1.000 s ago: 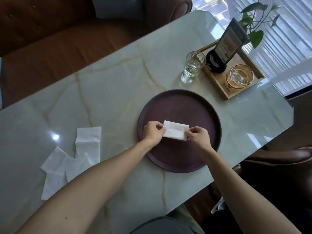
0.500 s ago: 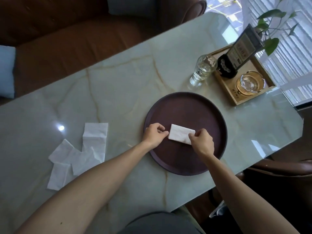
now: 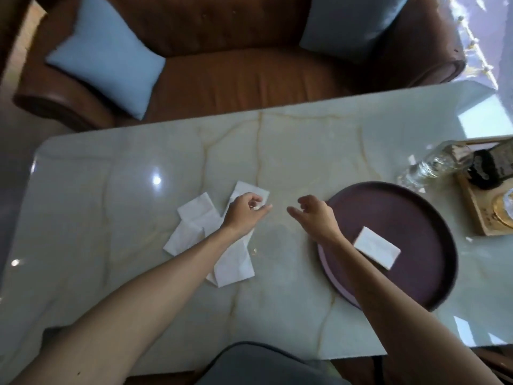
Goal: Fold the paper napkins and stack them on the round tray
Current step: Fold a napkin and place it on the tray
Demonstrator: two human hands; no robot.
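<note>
A dark purple round tray (image 3: 416,207) lies on the marble table at the right. One folded white napkin (image 3: 377,250) rests on it, left of its middle. Several unfolded white napkins (image 3: 194,218) lie in a loose overlapping pile at the table's middle left. My left hand (image 3: 244,212) is over the pile's far right napkin (image 3: 249,190), thumb and forefinger pinching its right edge. My right hand (image 3: 313,215) hovers just left of the tray's rim, fingers apart and holding nothing; its forearm crosses the tray's near left part.
A drinking glass (image 3: 427,168) stands beyond the tray. Next to it, at the right edge, is a wooden tray (image 3: 477,218) with a dark stand and a glass ashtray. A brown leather sofa (image 3: 236,79) with two pale blue cushions runs along the far side.
Both hands let go of the folded napkin, which stays on the tray, and moved left. My left hand reached the loose pile. The view swung left toward the sofa.
</note>
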